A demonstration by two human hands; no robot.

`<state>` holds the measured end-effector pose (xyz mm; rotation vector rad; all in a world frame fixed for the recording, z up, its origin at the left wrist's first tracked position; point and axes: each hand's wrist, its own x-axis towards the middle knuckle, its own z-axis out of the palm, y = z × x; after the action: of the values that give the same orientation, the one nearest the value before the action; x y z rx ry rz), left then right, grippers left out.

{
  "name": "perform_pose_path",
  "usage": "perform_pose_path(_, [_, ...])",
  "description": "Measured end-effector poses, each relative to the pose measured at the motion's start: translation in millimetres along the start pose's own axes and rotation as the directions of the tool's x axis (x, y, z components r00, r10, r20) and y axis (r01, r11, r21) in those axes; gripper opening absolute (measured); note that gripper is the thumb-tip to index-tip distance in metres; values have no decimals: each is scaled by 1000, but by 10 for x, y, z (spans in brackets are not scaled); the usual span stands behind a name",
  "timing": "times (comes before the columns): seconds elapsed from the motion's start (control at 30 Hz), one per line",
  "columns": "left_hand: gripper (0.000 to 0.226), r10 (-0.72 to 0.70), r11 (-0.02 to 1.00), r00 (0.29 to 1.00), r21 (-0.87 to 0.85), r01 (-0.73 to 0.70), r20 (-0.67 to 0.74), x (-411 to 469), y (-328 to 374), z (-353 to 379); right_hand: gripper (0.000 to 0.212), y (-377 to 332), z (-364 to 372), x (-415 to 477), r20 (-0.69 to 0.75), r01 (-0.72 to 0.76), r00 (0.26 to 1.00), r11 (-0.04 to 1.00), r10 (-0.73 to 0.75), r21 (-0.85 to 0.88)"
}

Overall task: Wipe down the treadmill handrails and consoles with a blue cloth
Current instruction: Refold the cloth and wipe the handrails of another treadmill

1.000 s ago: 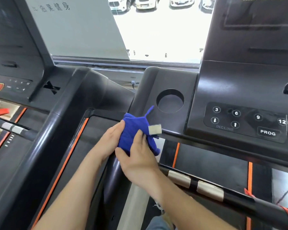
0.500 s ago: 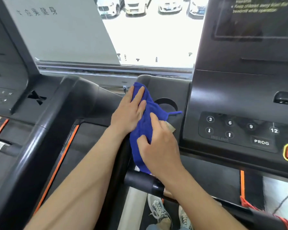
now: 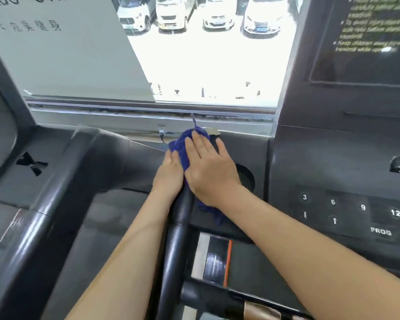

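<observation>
Leftmost, the neighbouring treadmill's dark rail [image 3: 56, 204] ran up toward the window, beyond which parked cars [image 3: 171, 12] stood in a row. At centre-left, the person's left hand [image 3: 169, 174] lay against the left edge of the blue cloth [image 3: 183, 146], fingertips touching the fabric. Motion blur hid whether it pinched the cloth or merely pressed it. The cloth sat bunched on the upper left corner of the console [image 3: 245, 146], where the near handrail [image 3: 178, 239] met it, with one end trailing beneath the right wrist. Just right of the left hand, the right hand [image 3: 208, 165] lay flat on top of the cloth, fingers straight and spread. It grasped nothing and pressed the cloth onto the console. A round cup holder [image 3: 247, 179] showed partly under that hand's right side. Farther right, the keypad [image 3: 349, 213] bore 3, 6, 9, 12, arrows and PROG. Above it, the screen [image 3: 367, 42] carried blurred yellow text.
</observation>
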<state>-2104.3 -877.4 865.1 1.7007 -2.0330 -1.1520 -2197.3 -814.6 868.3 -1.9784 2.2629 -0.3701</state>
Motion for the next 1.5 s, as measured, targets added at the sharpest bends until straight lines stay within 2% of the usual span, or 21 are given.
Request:
perform_pose_path(0.13, [48, 81, 996, 996, -21, -82, -33, 392, 358, 85, 65, 341, -186, 446, 164, -135, 973, 975, 164, -176])
perform_pose_path(0.17, [49, 137, 991, 990, 18, -136, -20, 448, 384, 130, 66, 415, -262, 482, 183, -160, 961, 957, 207, -242])
perform_pose_path(0.23, [46, 282, 955, 960, 97, -280, 0, 513, 391, 195, 66, 481, -405, 453, 221, -119, 947, 896, 232, -427])
perform_pose_path(0.3, [45, 462, 858, 886, 235, -457, 36, 520, 374, 235, 64, 458, -500, 296, 257, -59, 937, 834, 236, -549])
perform_pose_path(0.37, [49, 619, 665, 774, 434, -607, 133, 428, 357, 268, 54, 450, -518, 41, 212, -38, 954, 784, 213, -620])
perform_pose_path(0.4, [49, 659, 598, 732, 471, -649, 172, 334, 338, 269, 47, 447, -547, -108, 182, -30, 964, 763, 192, -646])
perform_pose_path(0.47, [47, 688, 548, 691, 464, -695, 222, 48, 236, 231, 39, 454, -581, -397, 133, 16, 988, 794, 82, -608])
perform_pose_path(0.6, [43, 674, 504, 687, 511, -696, 271, -554, -104, 117, 7, 384, -553, -726, 133, 50, 991, 926, 0, -375])
perform_pose_path(0.63, [41, 660, 501, 693, 518, -694, 290, -671, -130, 109, 7, 367, -525, -735, 146, 44, 989, 946, 3, -321])
perform_pose_path(0.77, [41, 615, 505, 726, 553, -663, 308, -859, 39, 188, 20, 371, -473, -815, 140, 10, 990, 964, 28, -265])
perform_pose_path(0.87, [44, 468, 486, 789, 629, -607, 399, -880, 335, 342, 44, 323, -545, -1092, -12, -115, 993, 969, 115, -216])
perform_pose_path(0.97, [48, 348, 535, 863, 679, -503, 365, -888, 579, 548, 55, 336, -555, -1317, -92, -226, 973, 961, 214, -161])
perform_pose_path(1.0, [43, 377, 552, 862, 665, -503, 339, -895, 608, 587, 52, 369, -544, -1368, -116, -252, 964, 958, 237, -139])
perform_pose_path(1.07, [29, 485, 593, 817, 569, -570, 314, -900, 523, 585, 43, 407, -537, -1449, -143, -270, 957, 956, 253, -116])
perform_pose_path(1.13, [33, 540, 689, 777, 360, -629, 325, -954, 378, 469, 44, 393, -536, -1507, -133, -227, 968, 969, 213, -97])
perform_pose_path(1.17, [36, 569, 693, 752, 298, -656, 332, -994, 326, 395, 45, 374, -531, -1529, -120, -200, 975, 976, 189, -91])
perform_pose_path(1.2, [38, 595, 665, 733, 309, -680, 332, -1037, 292, 336, 46, 356, -521, -1545, -104, -178, 980, 980, 168, -91])
perform_pose_path(1.27, [42, 634, 576, 719, 447, -684, 284, -1101, 160, 244, 48, 320, -460, -1550, -88, -137, 988, 984, 127, -112])
perform_pose_path(1.4, [57, 521, 560, 837, 674, -482, 166, -1163, -237, 59, 58, 187, -260, -1512, -38, -102, 995, 982, 97, -159])
perform_pose_path(1.5, [63, 429, 593, 890, 695, -406, 153, -1066, -181, 125, 55, 180, -173, -1324, -87, -120, 991, 979, 106, -164])
